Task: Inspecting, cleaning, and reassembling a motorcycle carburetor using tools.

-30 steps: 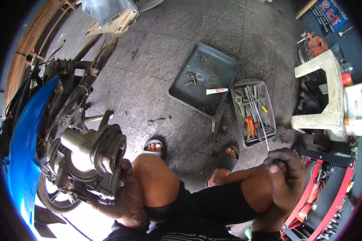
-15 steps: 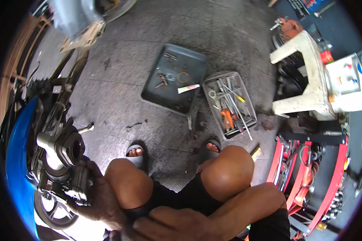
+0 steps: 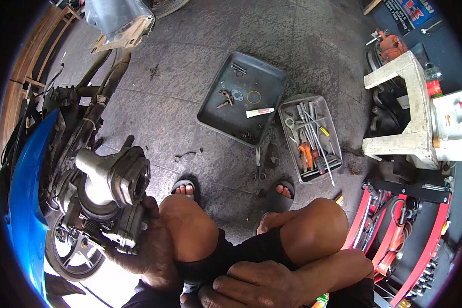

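A grey metal carburetor (image 3: 101, 179) sits tilted in my left hand (image 3: 151, 254), left of my knees. My palm and fingers cup it from below and from its right side, and its round bore faces right. In front of my lap lies my right hand (image 3: 259, 285), back upward and fingers curled. Its fingertips are out of sight, so I cannot see whether they hold anything. The blue panel (image 3: 28, 200) of a motorcycle stands just left of the carburetor.
Ahead on the tiled floor is a black tray (image 3: 215, 115) with a glue tube (image 3: 260, 112), a gasket and small parts. Beside it stand scissors (image 3: 258, 164) and a grey tool bin (image 3: 321, 102). A white stool (image 3: 421, 87) and red tool rack (image 3: 428, 241) line the right.
The carburetor and my left hand are higher and farther right in view. My right hand has moved right, away from my left wrist. The whole view has shifted slightly.
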A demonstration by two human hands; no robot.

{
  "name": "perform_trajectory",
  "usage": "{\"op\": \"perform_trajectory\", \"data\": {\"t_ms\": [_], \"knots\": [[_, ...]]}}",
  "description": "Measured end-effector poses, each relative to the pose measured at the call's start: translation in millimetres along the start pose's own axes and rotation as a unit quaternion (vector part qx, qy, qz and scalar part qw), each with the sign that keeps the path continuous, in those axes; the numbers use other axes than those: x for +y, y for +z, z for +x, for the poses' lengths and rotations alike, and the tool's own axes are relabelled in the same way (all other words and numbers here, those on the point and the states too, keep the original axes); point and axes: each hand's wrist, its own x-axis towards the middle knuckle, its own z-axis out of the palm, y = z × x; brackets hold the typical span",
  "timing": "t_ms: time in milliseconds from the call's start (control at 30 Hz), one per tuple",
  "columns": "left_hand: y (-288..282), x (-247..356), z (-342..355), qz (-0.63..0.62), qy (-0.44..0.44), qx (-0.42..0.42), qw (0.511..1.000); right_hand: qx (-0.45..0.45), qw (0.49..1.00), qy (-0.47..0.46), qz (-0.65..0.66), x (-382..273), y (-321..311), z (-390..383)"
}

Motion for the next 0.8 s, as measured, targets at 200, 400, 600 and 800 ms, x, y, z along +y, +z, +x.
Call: {"op": "perform_trajectory", "data": {"t_ms": [200,400,600,800], "knots": [[0.6,3.5,4.4,0.014,-0.012,0.025,1.000,0.014,1.000,0.005,0.014,3.3,7.8,-5.6],[0.8,-8.3,23.7,0.003,-0.043,0.046,0.998,-0.023,0.995,0.062,-0.068,26.3,-1.2,5.2],[-35.7,21.7,52.7,-0.009,-0.115,-0.009,0.993,-0.202,0.928,0.314,0.010,165.6,-43.6,3.1],[-79.2,-2.6,103.5,0.074,-0.251,0.124,0.957,-0.129,0.873,0.451,-0.130,411.5,39.5,-63.0]]}}
